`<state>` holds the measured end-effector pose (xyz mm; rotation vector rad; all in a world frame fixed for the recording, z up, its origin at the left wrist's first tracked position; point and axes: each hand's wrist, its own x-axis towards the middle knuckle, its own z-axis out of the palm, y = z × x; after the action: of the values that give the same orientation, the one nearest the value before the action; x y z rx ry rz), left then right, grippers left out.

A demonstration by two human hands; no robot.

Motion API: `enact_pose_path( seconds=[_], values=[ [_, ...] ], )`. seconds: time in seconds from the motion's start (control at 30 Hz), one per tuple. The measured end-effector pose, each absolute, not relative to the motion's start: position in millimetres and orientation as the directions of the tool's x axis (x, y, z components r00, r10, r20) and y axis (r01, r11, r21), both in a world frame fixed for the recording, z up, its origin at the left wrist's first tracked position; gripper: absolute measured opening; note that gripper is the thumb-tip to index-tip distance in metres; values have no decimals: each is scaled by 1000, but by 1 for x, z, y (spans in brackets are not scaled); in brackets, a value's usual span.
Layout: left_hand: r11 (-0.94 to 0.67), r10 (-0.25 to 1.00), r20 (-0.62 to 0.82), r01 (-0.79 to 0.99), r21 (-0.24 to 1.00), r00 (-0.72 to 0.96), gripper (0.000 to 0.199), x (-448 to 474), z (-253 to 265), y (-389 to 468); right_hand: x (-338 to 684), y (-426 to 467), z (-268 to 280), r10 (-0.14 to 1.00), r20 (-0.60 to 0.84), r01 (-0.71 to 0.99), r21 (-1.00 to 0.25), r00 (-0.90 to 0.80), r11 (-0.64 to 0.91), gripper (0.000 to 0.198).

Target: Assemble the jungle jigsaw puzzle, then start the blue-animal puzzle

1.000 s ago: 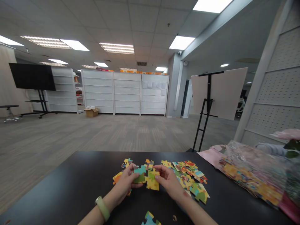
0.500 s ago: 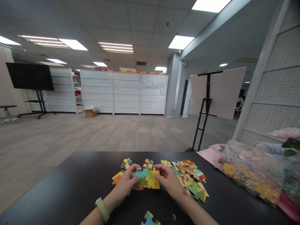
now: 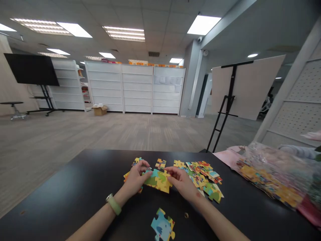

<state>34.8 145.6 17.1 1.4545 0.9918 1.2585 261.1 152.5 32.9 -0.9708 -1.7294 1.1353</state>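
Observation:
Between my two hands is a joined strip of jigsaw puzzle pieces (image 3: pixel 158 180), green and blue at the left and yellow at the right. My left hand (image 3: pixel 136 177), a pale green watch band on its wrist, grips the strip's left end with the thumb on top. On the right end, the thumb and fingers of my right hand (image 3: pixel 181 182) pinch the yellow part. Nearer to me lies a light blue puzzle section (image 3: pixel 162 227). Beyond the strip is a small loose piece (image 3: pixel 160 163). Other pieces (image 3: pixel 126 175) are partly hidden behind my left hand.
A heap of puzzle pieces (image 3: pixel 200 177) lies right of my right hand on the black table (image 3: pixel 75 194). Farther right, a clear plastic bag of pieces (image 3: pixel 271 180) rests by pink wrapping. A small hole (image 3: pixel 186 215) is in the tabletop. An easel (image 3: pixel 225 100) stands beyond the table.
My view has tipped downward, bringing more of the light blue section into sight. The left hand has shifted toward the strip's upper edge, and the strip now slants down to the right.

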Motion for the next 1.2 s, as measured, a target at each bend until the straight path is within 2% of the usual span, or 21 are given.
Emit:
enact_pose_path(
  seconds=[0.17, 0.27, 0.33, 0.4, 0.47, 0.63, 0.77, 0.97, 1.07, 1.2],
  values=[
    [-258, 966, 259, 59, 964, -12, 27, 28, 21, 148, 263, 146, 40, 853, 221, 84, -952, -473, 293, 30],
    [-276, 949, 282, 64, 959, -142, 28, 16, 26, 153, 268, 145, 42, 842, 207, 175, -927, -499, 332, 25],
    [-294, 928, 298, 51, 954, -225, 29, 6, 31, 158, 272, 145, 42, 833, 209, 350, -835, -512, 425, 26],
    [-313, 903, 307, 29, 949, -300, 31, -3, 36, 161, 275, 145, 42, 810, 231, 513, -673, -540, 533, 30],
    [-329, 879, 307, 3, 944, -364, 31, -10, 41, 163, 276, 145, 41, 793, 254, 595, -545, -554, 591, 32],
    [-359, 838, 310, -26, 933, -450, 31, -24, 43, 167, 277, 149, 41, 811, 345, 644, -494, -472, 585, 33],
    [-337, 884, 304, -35, 941, -354, 33, -27, 38, 169, 278, 154, 38, 815, 362, 629, -519, -453, 579, 27],
    [-220, 974, 223, -63, 973, 48, 38, 1, 29, 159, 271, 149, 36, 823, 335, 548, -623, -459, 559, 24],
    [-153, 961, 164, -68, 986, 222, 35, 18, 31, 148, 267, 145, 39, 830, 297, 478, -705, -473, 524, 32],
    [-110, 932, 130, -76, 991, 338, 29, 34, 34, 135, 263, 138, 43, 828, 222, 342, -832, -515, 437, 51]
  ],
)
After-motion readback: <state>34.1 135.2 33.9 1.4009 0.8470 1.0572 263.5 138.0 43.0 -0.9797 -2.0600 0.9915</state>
